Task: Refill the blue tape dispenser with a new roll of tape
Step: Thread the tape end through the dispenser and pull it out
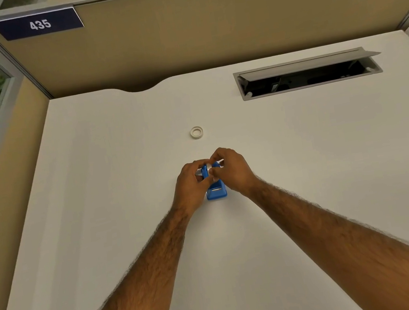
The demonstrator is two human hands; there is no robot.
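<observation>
The blue tape dispenser (216, 192) stands on the white desk (119, 169), its cutter end toward me. My left hand (191, 184) grips its left side. My right hand (230, 170) pinches a white tape roll (210, 168) that sits at the top of the dispenser, between its side walls. My fingers hide most of the roll and the dispenser's far end. A second white ring, a tape roll or a bare core (196, 132), lies flat on the desk a short way beyond my hands.
An open cable hatch (309, 75) with a raised grey lid is set in the desk at the far right. Beige cubicle partitions (203, 27) close off the back and left. A curved cable notch (140, 87) cuts the desk's back edge.
</observation>
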